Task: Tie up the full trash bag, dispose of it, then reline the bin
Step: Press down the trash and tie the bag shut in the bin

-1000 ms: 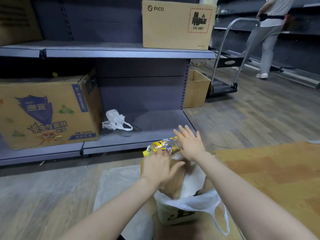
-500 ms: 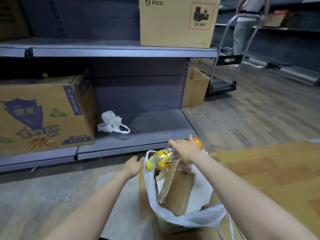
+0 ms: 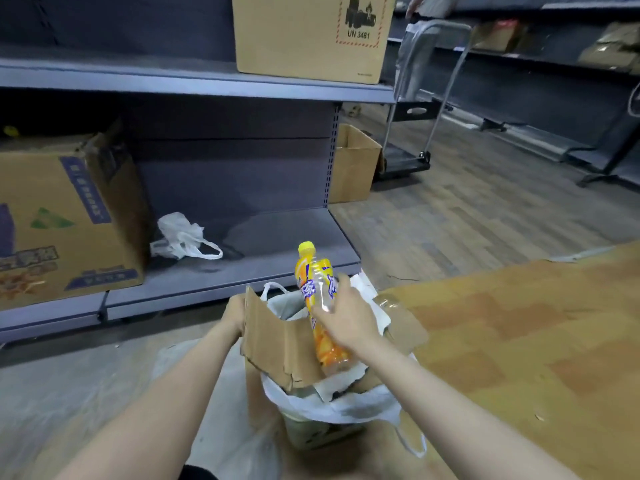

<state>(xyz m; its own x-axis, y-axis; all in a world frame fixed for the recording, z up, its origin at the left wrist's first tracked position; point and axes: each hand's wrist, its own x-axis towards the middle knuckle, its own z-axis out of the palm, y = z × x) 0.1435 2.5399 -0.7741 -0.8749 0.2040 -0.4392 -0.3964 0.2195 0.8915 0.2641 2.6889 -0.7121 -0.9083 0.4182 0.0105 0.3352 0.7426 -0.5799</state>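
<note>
Bottle (image 3: pixel 317 299) now upright in right hand (image 3: pixel 346 320)'s grip; left hand (image 3: pixel 233 311) newly grips cardboard (image 3: pixel 277 344).

clear plastic bottle (image 3: pixel 317 299) with yellow cap and orange, blue and white label; white plastic trash bag (image 3: pixel 332 407); plain brown cardboard piece (image 3: pixel 277 341); grey-blue metal shelf (image 3: pixel 221 271).

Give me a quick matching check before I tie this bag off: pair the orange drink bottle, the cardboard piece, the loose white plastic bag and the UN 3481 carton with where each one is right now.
Things:
1. orange drink bottle
2. cardboard piece
3. loose white plastic bag
4. UN 3481 carton

Places:
A. on the upper shelf
B. gripped by the right hand, upright over the bin
C. on the bottom shelf
D. held by the left hand, standing in the trash bag

Pairs: 1-B, 2-D, 3-C, 4-A
</note>
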